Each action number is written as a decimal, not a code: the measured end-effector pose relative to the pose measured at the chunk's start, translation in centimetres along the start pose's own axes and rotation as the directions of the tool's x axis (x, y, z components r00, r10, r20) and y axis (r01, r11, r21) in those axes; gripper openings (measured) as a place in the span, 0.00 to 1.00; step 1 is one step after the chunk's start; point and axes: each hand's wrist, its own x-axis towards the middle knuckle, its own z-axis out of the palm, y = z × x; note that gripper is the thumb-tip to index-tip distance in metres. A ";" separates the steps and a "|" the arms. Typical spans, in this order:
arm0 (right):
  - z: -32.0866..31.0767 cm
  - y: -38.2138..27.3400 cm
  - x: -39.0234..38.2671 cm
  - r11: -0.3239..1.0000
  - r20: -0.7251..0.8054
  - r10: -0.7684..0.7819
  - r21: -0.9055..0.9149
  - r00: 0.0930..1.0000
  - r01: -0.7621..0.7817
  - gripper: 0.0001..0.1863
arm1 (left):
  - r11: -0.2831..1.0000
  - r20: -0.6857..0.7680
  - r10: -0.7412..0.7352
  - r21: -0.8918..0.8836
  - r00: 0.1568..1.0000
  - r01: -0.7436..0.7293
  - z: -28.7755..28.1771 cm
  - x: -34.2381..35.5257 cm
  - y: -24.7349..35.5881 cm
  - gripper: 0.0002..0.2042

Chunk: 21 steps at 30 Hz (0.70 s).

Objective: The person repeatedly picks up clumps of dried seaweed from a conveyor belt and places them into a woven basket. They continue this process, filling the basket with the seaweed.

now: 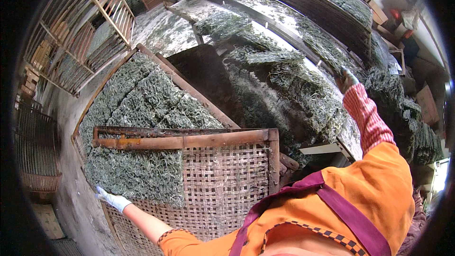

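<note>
My left hand, in a pale blue glove, lies with fingers stretched out at the left edge of a mat of green-grey shredded strands. The mat covers the left part of a woven slatted tray with a brown wooden frame. My right arm, in a red-and-white checked sleeve, reaches out over the bench at the right. There my right hand, in a stained glove, is bent at the edge of more green strands. Its fingers look closed, but what they hold is too small to make out.
Beyond the near tray lies another framed tray piled with green strands. A long whitish bench with loose clumps crosses the back. Stacked sheets stand behind it. Slatted racks line the left, beside a grey floor.
</note>
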 end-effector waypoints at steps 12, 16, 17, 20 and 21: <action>2.2 -3.0 5.2 0.897 0.189 -0.023 -0.429 0.982 0.104 0.19 | 0.855 0.092 0.375 0.351 0.922 -0.382 0.3 -0.1 2.7 0.33; 0.4 -3.3 7.2 0.932 0.282 0.022 -0.353 0.959 0.082 0.19 | 0.711 0.019 0.502 0.560 0.864 -0.425 1.0 -2.7 7.8 0.32; 0.0 -3.7 7.0 0.962 0.228 -0.011 -0.262 0.974 0.072 0.18 | 0.707 0.022 0.511 0.557 0.859 -0.435 1.1 -4.1 9.1 0.31; -0.1 -4.7 5.3 0.967 0.390 0.015 -0.241 0.921 0.087 0.18 | 0.593 0.061 0.612 0.624 0.789 -0.508 0.1 -7.0 13.3 0.30; 0.2 -4.8 4.5 0.973 0.424 0.019 -0.217 0.905 0.081 0.19 | 0.549 0.064 0.640 0.659 0.766 -0.514 -0.8 -7.8 14.5 0.30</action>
